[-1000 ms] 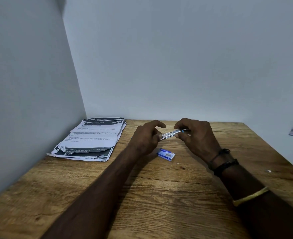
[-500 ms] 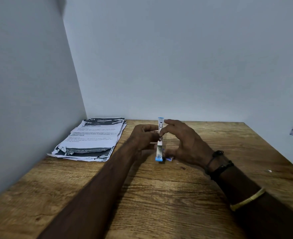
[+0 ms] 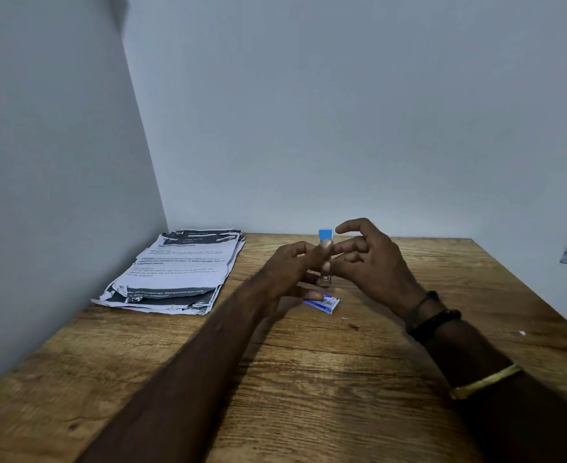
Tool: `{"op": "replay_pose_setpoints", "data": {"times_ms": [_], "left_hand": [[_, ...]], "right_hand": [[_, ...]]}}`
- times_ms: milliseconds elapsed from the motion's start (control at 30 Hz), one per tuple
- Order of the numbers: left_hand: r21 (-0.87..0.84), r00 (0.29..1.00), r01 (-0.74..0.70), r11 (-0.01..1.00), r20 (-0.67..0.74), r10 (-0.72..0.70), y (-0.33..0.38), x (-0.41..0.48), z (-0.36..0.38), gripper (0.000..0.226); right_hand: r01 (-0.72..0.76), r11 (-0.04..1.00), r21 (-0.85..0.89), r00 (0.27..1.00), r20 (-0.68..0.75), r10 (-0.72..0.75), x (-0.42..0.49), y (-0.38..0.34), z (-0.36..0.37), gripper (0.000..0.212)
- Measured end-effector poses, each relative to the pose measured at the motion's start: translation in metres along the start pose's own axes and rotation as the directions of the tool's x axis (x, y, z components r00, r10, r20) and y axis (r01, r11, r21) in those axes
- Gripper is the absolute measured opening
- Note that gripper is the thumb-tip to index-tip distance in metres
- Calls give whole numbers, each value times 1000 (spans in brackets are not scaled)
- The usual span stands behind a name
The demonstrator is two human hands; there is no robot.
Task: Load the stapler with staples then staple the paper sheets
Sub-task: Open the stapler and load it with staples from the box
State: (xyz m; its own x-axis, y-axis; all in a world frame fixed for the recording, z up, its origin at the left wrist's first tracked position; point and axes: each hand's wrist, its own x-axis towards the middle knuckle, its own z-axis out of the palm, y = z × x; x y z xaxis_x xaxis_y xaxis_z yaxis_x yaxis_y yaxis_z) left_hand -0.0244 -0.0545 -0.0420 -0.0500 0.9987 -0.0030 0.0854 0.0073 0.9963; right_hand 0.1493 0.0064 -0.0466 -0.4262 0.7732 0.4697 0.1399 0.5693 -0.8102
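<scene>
Centre frame, just above the middle of the table, the stapler (image 3: pixel 325 255) stands upright, its blue end on top and its metal end low, pinched between both hands. The left hand (image 3: pixel 292 269) wraps fingers and thumb around its shaft; the right hand (image 3: pixel 369 262) grips it from the other side, forefinger lifted clear above the blue tip. Right below them, the small blue staple box (image 3: pixel 324 302) lies flat on the wooden table (image 3: pixel 309 379), partly hidden by the left hand, so whether it is open cannot be told. Up and left, the paper sheets (image 3: pixel 178 272) sit stacked and ragged-edged, tucked near the corner where the two walls meet. Bare wood runs wide across the lower frame and to the right edge.
</scene>
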Motion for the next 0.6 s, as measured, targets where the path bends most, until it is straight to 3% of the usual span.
{"op": "replay_pose_setpoints", "data": {"times_ms": [267,467,600], "left_hand": [[35,992,-109,993,-62,111,-5,5,0,31],[50,985,-136,989,-98,140,-8,8,0,48],[196,979,-140,970,-121,166,-8,8,0,41]], "right_hand": [[30,999,9,999,11,-31,1,2,5,60],[14,1000,7,999,-31,-14,1,-1,6,56],[-52,998,-19,995,-83,50,1,-2,5,53]]}}
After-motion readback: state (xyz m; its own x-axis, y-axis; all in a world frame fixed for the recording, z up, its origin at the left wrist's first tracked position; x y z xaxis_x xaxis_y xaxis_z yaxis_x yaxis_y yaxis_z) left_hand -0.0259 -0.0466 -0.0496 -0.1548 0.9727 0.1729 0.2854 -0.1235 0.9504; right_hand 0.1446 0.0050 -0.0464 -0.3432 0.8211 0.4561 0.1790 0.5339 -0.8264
